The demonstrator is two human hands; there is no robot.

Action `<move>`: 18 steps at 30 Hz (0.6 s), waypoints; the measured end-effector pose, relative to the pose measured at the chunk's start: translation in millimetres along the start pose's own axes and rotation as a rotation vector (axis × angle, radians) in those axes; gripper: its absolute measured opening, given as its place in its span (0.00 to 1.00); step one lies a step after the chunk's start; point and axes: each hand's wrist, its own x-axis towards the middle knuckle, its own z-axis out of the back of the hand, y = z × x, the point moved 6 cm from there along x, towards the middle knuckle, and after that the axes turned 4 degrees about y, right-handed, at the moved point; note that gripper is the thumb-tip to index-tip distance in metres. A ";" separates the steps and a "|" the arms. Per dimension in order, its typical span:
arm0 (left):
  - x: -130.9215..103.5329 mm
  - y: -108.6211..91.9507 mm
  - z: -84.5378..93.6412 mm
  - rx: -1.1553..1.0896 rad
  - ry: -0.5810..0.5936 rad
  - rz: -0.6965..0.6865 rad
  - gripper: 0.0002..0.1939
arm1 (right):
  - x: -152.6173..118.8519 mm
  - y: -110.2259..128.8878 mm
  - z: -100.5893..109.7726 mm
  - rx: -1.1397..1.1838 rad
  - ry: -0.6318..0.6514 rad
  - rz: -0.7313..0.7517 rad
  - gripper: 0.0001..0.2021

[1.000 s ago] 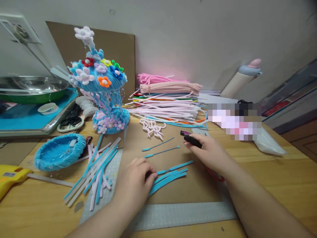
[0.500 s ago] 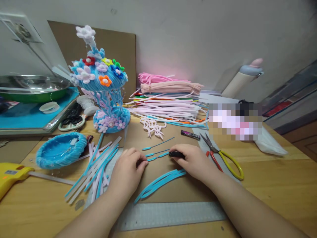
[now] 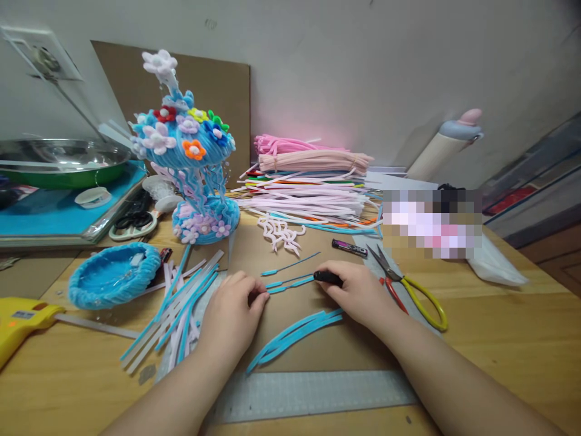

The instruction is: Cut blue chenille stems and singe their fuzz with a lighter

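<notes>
On the brown cardboard point(image 3: 318, 354) my left hand point(image 3: 238, 303) rests with thumb and fingertips together at the left end of a partly trimmed blue stem point(image 3: 293, 284). My right hand point(image 3: 358, 287) is closed around a black-handled tool point(image 3: 327, 278) at the stem's right end; the tool's tip is too small to tell. Two similar thin stems lie just above, the upper one point(image 3: 290, 264) apart from both hands. Below the hands is a bunch of fluffy blue stems point(image 3: 295, 336). Curled white pieces point(image 3: 279, 233) and a dark labelled tube point(image 3: 349, 247) lie farther back.
Yellow-and-red-handled pliers point(image 3: 408, 281) lie right of my right hand. Cut strips point(image 3: 181, 315), a blue fuzzy bowl point(image 3: 113, 275) and a yellow glue gun point(image 3: 25, 324) are at left. A flowered blue ornament point(image 3: 186, 142) stands behind, beside stacked stems point(image 3: 313, 160).
My right hand and the black-handled tool have shifted slightly right along the blue stem. My left hand stays nearly where it was.
</notes>
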 end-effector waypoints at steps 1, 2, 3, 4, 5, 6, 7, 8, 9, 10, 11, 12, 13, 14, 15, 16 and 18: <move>0.7 0.2 -0.2 -0.002 -0.003 0.003 0.04 | 0.0 -0.3 0.0 0.001 -0.004 -0.004 0.10; 1.3 0.1 -0.4 -0.004 -0.006 0.003 0.05 | 0.0 -0.6 0.0 0.003 -0.004 -0.008 0.10; 1.8 -0.2 -0.5 -0.006 -0.009 -0.002 0.05 | -0.1 -0.8 0.0 0.004 -0.004 -0.013 0.10; 2.2 -0.6 -0.7 -0.007 -0.010 -0.007 0.05 | -0.2 -0.9 0.0 0.007 -0.003 -0.018 0.10; 2.5 -1.0 -0.7 -0.007 -0.012 -0.012 0.04 | -0.3 -0.8 0.0 0.011 -0.001 -0.021 0.10; 2.6 -1.2 -0.6 -0.007 -0.013 -0.015 0.04 | -0.4 -0.4 0.2 0.017 0.001 -0.023 0.10; 2.6 -1.3 -0.5 -0.007 -0.015 -0.016 0.04 | -0.7 0.2 0.3 0.025 0.002 -0.024 0.10; 2.5 -1.4 -0.3 -0.007 -0.016 -0.016 0.04 | -0.9 1.0 0.3 0.035 0.004 -0.025 0.09; 2.3 -1.5 -0.1 -0.005 -0.017 -0.015 0.04 | -1.2 2.1 0.3 0.047 0.006 -0.023 0.08; 2.1 -1.8 0.2 -0.005 -0.018 -0.016 0.04 | -1.5 3.4 0.4 0.060 0.004 -0.022 0.08; 1.9 -2.2 0.4 -0.006 -0.020 -0.019 0.04 | -1.8 4.6 0.7 0.074 -0.004 -0.022 0.07; 1.7 -2.8 0.6 -0.006 -0.022 -0.023 0.04 | -2.2 5.7 1.1 0.086 -0.015 -0.024 0.06; 1.6 -3.6 0.6 -0.006 -0.024 -0.030 0.03 | -2.4 6.8 1.6 0.099 -0.028 -0.025 0.06; 1.5 -4.4 0.4 -0.005 -0.025 -0.039 0.03 | -2.6 8.0 2.2 0.113 -0.041 -0.022 0.06; 1.5 -5.2 -0.1 -0.003 -0.024 -0.049 0.03 | -2.8 9.4 2.8 0.127 -0.052 -0.014 0.06; 1.6 -5.9 -0.9 0.000 -0.022 -0.058 0.03 | -2.8 10.8 3.4 0.142 -0.060 -0.003 0.07; 1.9 -6.8 -2.9 0.005 -0.011 -0.071 0.04 | -3.0 12.7 4.3 0.174 -0.069 0.012 0.09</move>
